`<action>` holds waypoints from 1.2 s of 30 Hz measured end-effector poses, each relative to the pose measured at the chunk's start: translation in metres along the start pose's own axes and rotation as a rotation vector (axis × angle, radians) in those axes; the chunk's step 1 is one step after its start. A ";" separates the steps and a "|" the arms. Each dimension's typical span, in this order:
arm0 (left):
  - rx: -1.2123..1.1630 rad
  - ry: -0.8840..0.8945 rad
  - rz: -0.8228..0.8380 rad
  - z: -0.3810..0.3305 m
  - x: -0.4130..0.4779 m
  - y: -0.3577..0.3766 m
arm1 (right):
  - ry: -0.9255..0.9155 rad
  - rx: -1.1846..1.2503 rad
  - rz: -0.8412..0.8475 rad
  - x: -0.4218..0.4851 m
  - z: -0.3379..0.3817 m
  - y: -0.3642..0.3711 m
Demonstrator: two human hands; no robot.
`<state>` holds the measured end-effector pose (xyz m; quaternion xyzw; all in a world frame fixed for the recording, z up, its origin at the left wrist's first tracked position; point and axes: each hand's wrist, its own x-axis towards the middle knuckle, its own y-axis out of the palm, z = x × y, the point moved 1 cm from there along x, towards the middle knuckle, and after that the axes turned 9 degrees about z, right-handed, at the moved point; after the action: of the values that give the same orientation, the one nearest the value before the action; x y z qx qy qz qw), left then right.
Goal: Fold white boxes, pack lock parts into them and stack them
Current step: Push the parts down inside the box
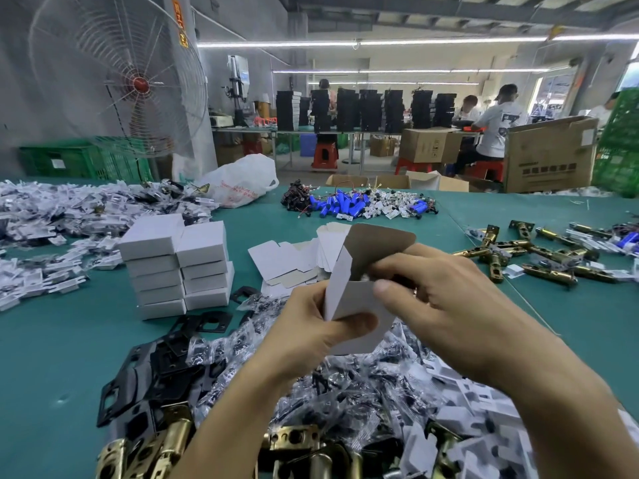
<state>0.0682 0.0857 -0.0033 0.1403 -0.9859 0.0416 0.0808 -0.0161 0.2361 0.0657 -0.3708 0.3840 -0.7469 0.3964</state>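
My left hand [311,326] grips a small white box [352,305] from below, held upright with its top flap [380,242] open. My right hand [432,292] is at the box's mouth, fingers curled over the opening on something dark that is mostly hidden inside. Two stacks of closed white boxes [176,267] stand on the green table to the left. Flat unfolded box blanks [294,261] lie just behind the held box. Bagged small parts [363,382] and black plates [166,361] are heaped under my hands, with brass latches [166,447] at the near edge.
More brass latches [529,257] lie at the right. Blue batteries with wires [349,203] and a white plastic bag [242,183] sit at the far side. White plastic pieces [58,216] cover the left. People work at benches beyond; a large fan [138,84] stands at left.
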 end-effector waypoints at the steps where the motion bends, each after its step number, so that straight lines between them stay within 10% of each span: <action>1: -0.007 0.000 0.004 0.001 0.000 -0.001 | -0.019 -0.004 0.002 0.000 0.000 0.001; 18: 0.052 0.009 0.068 0.001 0.001 0.001 | -0.082 -0.055 -0.001 0.000 0.001 0.003; 26: 0.042 0.007 0.031 0.003 0.001 -0.001 | -0.187 0.115 -0.042 -0.002 0.000 0.001; 32: -0.076 -0.012 -0.029 0.001 0.001 -0.002 | -0.144 0.208 -0.418 0.002 -0.013 -0.002; 36: -0.137 -0.038 -0.005 -0.003 -0.002 -0.001 | -0.086 0.455 -0.302 0.006 -0.026 0.007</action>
<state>0.0710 0.0858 -0.0008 0.1375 -0.9875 -0.0287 0.0714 -0.0387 0.2353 0.0503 -0.3568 0.1294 -0.8482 0.3696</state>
